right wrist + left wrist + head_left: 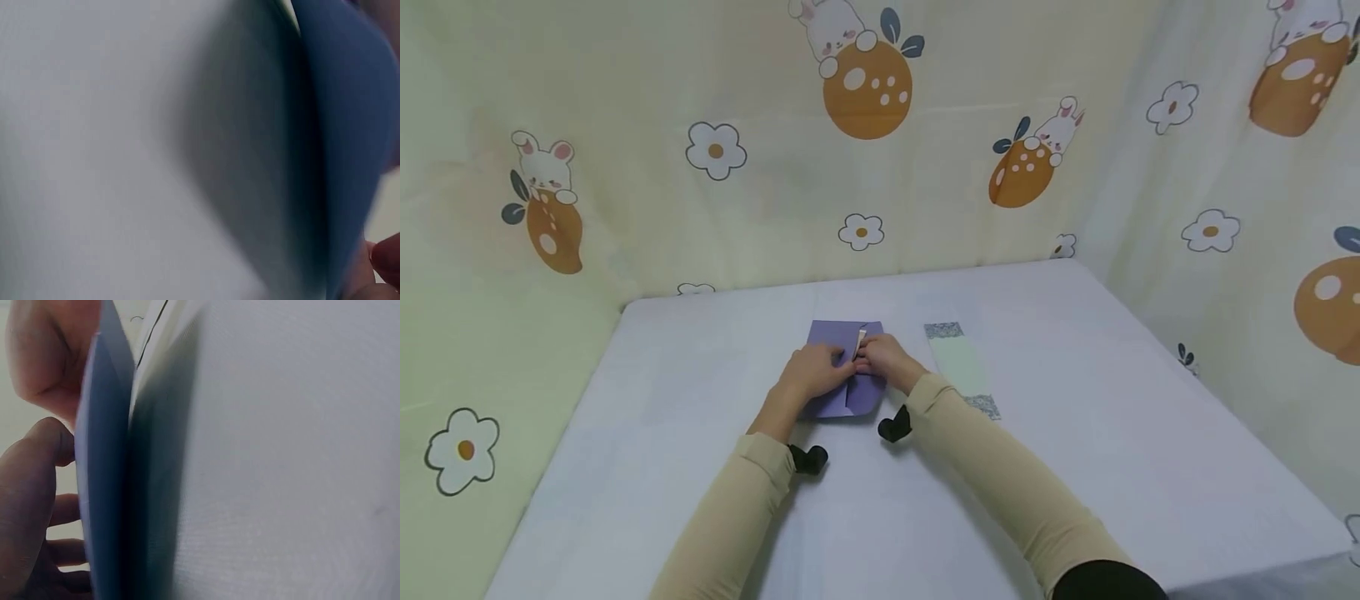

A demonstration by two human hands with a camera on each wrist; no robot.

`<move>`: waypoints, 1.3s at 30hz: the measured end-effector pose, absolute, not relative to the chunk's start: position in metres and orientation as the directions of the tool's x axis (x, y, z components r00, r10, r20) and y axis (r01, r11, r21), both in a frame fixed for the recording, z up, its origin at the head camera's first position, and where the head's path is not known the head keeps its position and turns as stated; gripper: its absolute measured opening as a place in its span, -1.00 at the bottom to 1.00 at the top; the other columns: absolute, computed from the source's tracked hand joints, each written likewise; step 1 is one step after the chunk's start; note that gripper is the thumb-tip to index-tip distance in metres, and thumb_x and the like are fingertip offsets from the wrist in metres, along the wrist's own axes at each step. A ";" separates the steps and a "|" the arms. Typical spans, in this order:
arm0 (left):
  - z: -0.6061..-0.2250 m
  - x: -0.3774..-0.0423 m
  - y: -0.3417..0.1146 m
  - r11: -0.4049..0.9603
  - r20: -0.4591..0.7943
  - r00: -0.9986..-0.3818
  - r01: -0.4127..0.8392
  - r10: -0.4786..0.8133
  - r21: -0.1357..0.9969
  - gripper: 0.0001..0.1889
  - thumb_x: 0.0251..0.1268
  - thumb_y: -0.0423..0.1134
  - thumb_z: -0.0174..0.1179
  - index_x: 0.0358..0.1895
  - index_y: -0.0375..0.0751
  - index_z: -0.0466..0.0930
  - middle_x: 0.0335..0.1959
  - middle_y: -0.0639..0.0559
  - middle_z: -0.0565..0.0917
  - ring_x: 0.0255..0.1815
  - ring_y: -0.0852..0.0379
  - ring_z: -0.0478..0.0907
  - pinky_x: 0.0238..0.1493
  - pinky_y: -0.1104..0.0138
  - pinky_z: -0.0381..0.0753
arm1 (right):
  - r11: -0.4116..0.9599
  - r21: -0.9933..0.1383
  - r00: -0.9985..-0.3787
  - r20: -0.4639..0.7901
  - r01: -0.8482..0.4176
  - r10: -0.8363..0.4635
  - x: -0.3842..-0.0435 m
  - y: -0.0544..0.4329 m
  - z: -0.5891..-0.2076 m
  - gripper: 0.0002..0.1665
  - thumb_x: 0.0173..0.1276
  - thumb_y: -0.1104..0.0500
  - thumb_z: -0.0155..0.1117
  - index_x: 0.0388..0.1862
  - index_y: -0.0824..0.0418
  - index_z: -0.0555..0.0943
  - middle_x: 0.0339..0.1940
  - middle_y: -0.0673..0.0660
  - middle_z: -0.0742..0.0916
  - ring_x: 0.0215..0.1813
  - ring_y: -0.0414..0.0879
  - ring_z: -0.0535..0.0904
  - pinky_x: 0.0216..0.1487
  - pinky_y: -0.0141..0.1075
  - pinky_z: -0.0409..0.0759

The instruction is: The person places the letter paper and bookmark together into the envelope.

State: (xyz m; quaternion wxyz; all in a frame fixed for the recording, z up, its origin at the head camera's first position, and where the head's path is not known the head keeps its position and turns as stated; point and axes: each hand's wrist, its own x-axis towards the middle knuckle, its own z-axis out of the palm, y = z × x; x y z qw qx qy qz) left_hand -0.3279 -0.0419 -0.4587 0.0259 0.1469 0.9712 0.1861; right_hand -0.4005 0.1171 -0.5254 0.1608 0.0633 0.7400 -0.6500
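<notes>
A purple folded paper, shaped like an envelope (826, 403), lies on the white table under both hands. My left hand (811, 372) rests over its left side, fingers relaxed and the thumb reaching to the middle, near the other hand's fingertips. From the right, my right hand (889, 360) pinches the folded paper near its centre. A small pale strip (861, 337) shows beside those fingertips; whether it is a separate piece or part of the fold, I cannot tell. Both wrist views show the paper edge-on, the blue-looking envelope (107, 462) raised slightly above its shadow.
To the right lies a pale green strip of paper (961, 365) with grey patterned ends. The white-covered table (700, 500) meets a patterned curtain (760, 217) at the back and sides. Black straps with dark knobs sit at both wrists.
</notes>
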 end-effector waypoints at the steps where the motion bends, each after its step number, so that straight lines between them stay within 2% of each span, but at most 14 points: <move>1: -0.460 -0.327 -0.043 0.887 0.002 -0.956 0.272 0.292 0.373 -0.41 0.17 0.15 0.02 0.18 -0.10 0.56 0.08 -0.16 0.64 -0.01 -0.11 0.60 -0.03 0.06 0.54 | 0.188 -0.930 -0.936 -0.337 0.315 -0.104 -0.388 0.118 -0.506 -0.58 0.32 0.43 -0.16 0.11 0.43 0.50 -0.22 0.26 0.69 -0.31 -0.05 0.72 -0.15 -0.27 0.66; 3: -0.462 -0.327 -0.044 0.887 -0.008 -0.957 0.266 0.291 0.378 -0.40 0.15 0.14 0.00 0.21 -0.10 0.54 0.11 -0.15 0.63 -0.03 -0.09 0.59 -0.03 0.07 0.54 | 0.207 -0.933 -0.939 -0.322 0.293 -0.122 -0.369 0.130 -0.477 -0.57 0.29 0.44 -0.11 0.11 0.42 0.52 -0.18 0.28 0.69 -0.33 -0.08 0.71 -0.15 -0.28 0.66; 5: -0.462 -0.328 -0.046 0.883 -0.013 -0.955 0.269 0.297 0.384 -0.39 0.13 0.12 -0.02 0.22 -0.09 0.53 0.12 -0.14 0.62 -0.06 -0.07 0.59 -0.04 0.08 0.55 | 0.280 -0.912 -0.940 -0.333 0.301 -0.075 -0.348 0.145 -0.443 -0.51 0.34 0.42 -0.11 0.24 0.45 0.44 0.00 0.35 0.65 -0.28 -0.10 0.69 -0.05 -0.27 0.64; 6: -0.461 -0.328 -0.046 0.883 -0.014 -0.953 0.275 0.303 0.381 -0.39 0.13 0.12 -0.02 0.22 -0.09 0.53 0.11 -0.13 0.63 -0.07 -0.06 0.59 -0.05 0.09 0.55 | 0.315 -0.909 -0.949 -0.308 0.273 -0.064 -0.343 0.157 -0.435 -0.52 0.35 0.39 -0.09 0.24 0.45 0.43 0.03 0.37 0.63 -0.30 -0.13 0.67 -0.09 -0.29 0.65; 8: -0.460 -0.329 -0.047 0.883 -0.009 -0.950 0.287 0.313 0.371 -0.40 0.11 0.11 -0.02 0.21 -0.08 0.54 0.08 -0.12 0.65 -0.10 -0.05 0.58 -0.08 0.09 0.56 | 0.467 -0.859 -0.968 -0.248 0.209 -0.022 -0.335 0.186 -0.425 -0.53 0.37 0.30 -0.06 0.23 0.42 0.45 0.10 0.38 0.61 -0.26 -0.12 0.65 -0.12 -0.29 0.64; 10: -0.458 -0.330 -0.048 0.884 -0.002 -0.947 0.300 0.322 0.359 -0.42 0.10 0.09 -0.02 0.17 -0.07 0.57 0.02 -0.12 0.67 -0.14 -0.06 0.58 -0.12 0.09 0.56 | 0.672 -0.722 -0.980 -0.196 0.162 0.025 -0.330 0.218 -0.424 -0.51 0.38 0.18 -0.05 0.21 0.40 0.47 0.13 0.37 0.60 -0.18 -0.05 0.64 -0.12 -0.24 0.63; 12: -0.455 -0.330 -0.048 0.887 -0.001 -0.944 0.309 0.329 0.344 -0.43 0.08 0.09 -0.01 0.15 -0.07 0.59 -0.03 -0.13 0.68 -0.17 -0.08 0.58 -0.15 0.07 0.56 | 0.838 -0.519 -0.977 -0.199 0.170 0.075 -0.323 0.244 -0.425 -0.48 0.41 0.04 -0.05 0.16 0.37 0.51 0.10 0.35 0.62 -0.11 0.05 0.60 -0.14 -0.16 0.58; 14: -0.453 -0.330 -0.049 0.888 -0.006 -0.942 0.314 0.335 0.335 -0.43 0.07 0.08 -0.01 0.14 -0.08 0.59 -0.02 -0.13 0.68 -0.15 -0.09 0.59 -0.13 0.06 0.56 | 0.919 -0.344 -0.965 -0.234 0.194 0.116 -0.316 0.263 -0.429 -0.41 0.41 -0.09 -0.04 0.09 0.37 0.53 0.02 0.33 0.64 -0.12 0.10 0.57 -0.18 -0.11 0.51; 15: -0.452 -0.331 -0.049 0.889 -0.009 -0.941 0.316 0.338 0.333 -0.42 0.07 0.08 -0.01 0.15 -0.09 0.58 -0.01 -0.14 0.68 -0.13 -0.10 0.60 -0.12 0.06 0.56 | 0.933 -0.292 -0.957 -0.256 0.210 0.135 -0.314 0.268 -0.432 -0.37 0.39 -0.17 -0.01 0.05 0.37 0.54 -0.05 0.32 0.65 -0.15 0.11 0.55 -0.20 -0.10 0.48; 18: -0.453 -0.331 -0.049 0.890 -0.009 -0.941 0.316 0.338 0.330 -0.40 0.07 0.10 0.00 0.18 -0.09 0.56 0.04 -0.13 0.67 -0.08 -0.10 0.60 -0.08 0.07 0.56 | 0.945 -0.230 -0.947 -0.276 0.231 0.164 -0.308 0.271 -0.436 -0.24 0.27 -0.32 0.10 -0.07 0.38 0.56 -0.25 0.27 0.65 -0.32 0.05 0.48 -0.29 -0.12 0.39; 22: -0.456 -0.331 -0.048 0.883 0.003 -0.945 0.306 0.326 0.356 -0.40 0.06 0.10 0.03 0.17 -0.09 0.56 0.03 -0.13 0.67 -0.08 -0.09 0.60 -0.07 0.07 0.56 | 0.964 -0.187 -0.962 -0.233 0.191 0.145 -0.305 0.259 -0.438 -0.24 0.16 -0.34 0.23 -0.16 0.37 0.55 -0.40 0.22 0.63 -0.41 0.01 0.45 -0.33 -0.11 0.41; 28: -0.459 -0.328 -0.046 0.881 0.007 -0.947 0.301 0.321 0.365 -0.41 0.07 0.09 0.04 0.17 -0.11 0.55 0.04 -0.14 0.66 -0.05 -0.09 0.57 -0.03 0.06 0.54 | 0.953 -0.226 -0.966 -0.204 0.204 0.158 -0.302 0.245 -0.437 -0.41 0.19 -0.19 0.30 -0.21 0.34 0.54 -0.39 0.20 0.65 -0.41 -0.01 0.47 -0.31 -0.11 0.48; 34: -0.458 -0.327 -0.044 0.885 0.030 -0.945 0.315 0.325 0.343 -0.48 0.07 0.07 0.06 0.07 -0.14 0.59 -0.13 -0.15 0.67 -0.23 -0.06 0.53 -0.18 0.09 0.55 | 0.960 -0.192 -0.962 -0.224 0.202 0.157 -0.303 0.233 -0.434 -0.24 0.14 -0.31 0.28 -0.08 0.37 0.58 -0.27 0.23 0.68 -0.31 0.03 0.50 -0.22 -0.05 0.51; 39: -0.459 -0.325 -0.043 0.884 0.047 -0.942 0.328 0.332 0.333 -0.46 0.08 0.08 0.07 0.07 -0.18 0.58 -0.09 -0.17 0.66 -0.14 -0.10 0.55 -0.10 0.07 0.54 | 0.956 -0.199 -0.958 -0.230 0.217 0.170 -0.304 0.230 -0.435 -0.24 0.10 -0.29 0.34 -0.05 0.35 0.58 -0.22 0.23 0.69 -0.28 0.04 0.52 -0.15 -0.01 0.52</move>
